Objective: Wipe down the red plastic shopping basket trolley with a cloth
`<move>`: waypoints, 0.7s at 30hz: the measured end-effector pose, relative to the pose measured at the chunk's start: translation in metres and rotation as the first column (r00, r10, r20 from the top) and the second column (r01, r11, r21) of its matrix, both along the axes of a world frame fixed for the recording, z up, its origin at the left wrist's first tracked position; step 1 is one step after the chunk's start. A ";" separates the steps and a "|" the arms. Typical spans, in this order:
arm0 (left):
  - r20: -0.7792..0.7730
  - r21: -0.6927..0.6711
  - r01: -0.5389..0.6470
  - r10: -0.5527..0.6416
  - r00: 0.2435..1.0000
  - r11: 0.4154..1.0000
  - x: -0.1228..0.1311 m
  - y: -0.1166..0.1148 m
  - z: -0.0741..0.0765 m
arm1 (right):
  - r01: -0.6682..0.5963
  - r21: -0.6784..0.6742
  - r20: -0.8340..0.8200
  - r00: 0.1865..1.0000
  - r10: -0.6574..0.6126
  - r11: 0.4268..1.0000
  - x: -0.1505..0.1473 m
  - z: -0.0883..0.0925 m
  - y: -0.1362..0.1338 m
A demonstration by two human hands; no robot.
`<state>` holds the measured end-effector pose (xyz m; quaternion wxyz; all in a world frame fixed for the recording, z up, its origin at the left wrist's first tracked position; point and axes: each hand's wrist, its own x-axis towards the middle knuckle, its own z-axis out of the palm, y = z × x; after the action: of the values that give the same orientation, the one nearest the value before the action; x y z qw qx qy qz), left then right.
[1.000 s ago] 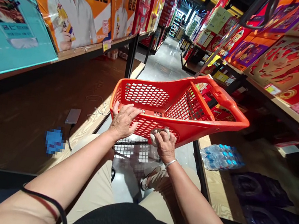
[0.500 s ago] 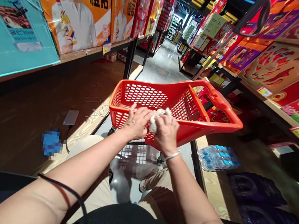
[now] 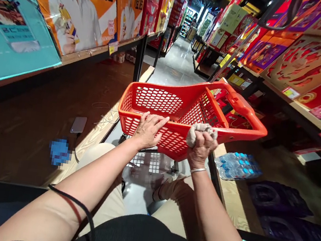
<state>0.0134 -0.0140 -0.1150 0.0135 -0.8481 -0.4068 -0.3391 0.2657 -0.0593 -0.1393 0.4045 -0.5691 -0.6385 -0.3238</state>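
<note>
A red plastic shopping cart [image 3: 176, 139] with perforated walls stands crosswise in front of me, its handle to the right. My left hand [image 3: 148, 131] rests on the near rim with its fingers spread, holding nothing. Further right along that rim, my right hand [image 3: 203, 149] is closed around a crumpled greyish-white cloth [image 3: 196, 134], which is pressed against the rim. Part of the cloth is hidden by the fingers. Inside the cart, the child-seat panel [image 3: 215, 108] divides off the handle end.
Shelves of orange boxes [image 3: 76, 15] line the left, and red and gold gift boxes [image 3: 309, 70] the right. Shrink-wrapped water bottles [image 3: 236, 166] lie low at right. A phone-like device [image 3: 78, 124] with a cable lies low at left. The tiled aisle [image 3: 178, 58] runs ahead.
My right hand has slid right along the near rim with the cloth, away from my left hand. My left hand stays in nearly the same place on the rim.
</note>
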 end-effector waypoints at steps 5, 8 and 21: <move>-0.020 -0.030 0.019 -0.019 1.000 0.999 0.003 -0.003 0.000 | -0.030 -0.254 -0.011 1.000 0.028 0.967 -0.037 -0.057 -0.002; -0.017 -0.035 0.017 -0.018 1.000 0.999 0.000 0.001 -0.003 | -0.044 -0.405 0.075 0.994 0.081 0.913 -0.039 -0.074 -0.008; -0.009 -0.010 0.055 -0.055 0.998 0.998 -0.019 0.007 -0.007 | -0.065 0.036 0.064 0.996 0.062 0.997 0.005 -0.020 -0.001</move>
<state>-0.0060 -0.0066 -0.1223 0.0020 -0.8605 -0.3850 -0.3335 0.2704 -0.0607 -0.1591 0.4050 -0.5302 -0.6624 -0.3407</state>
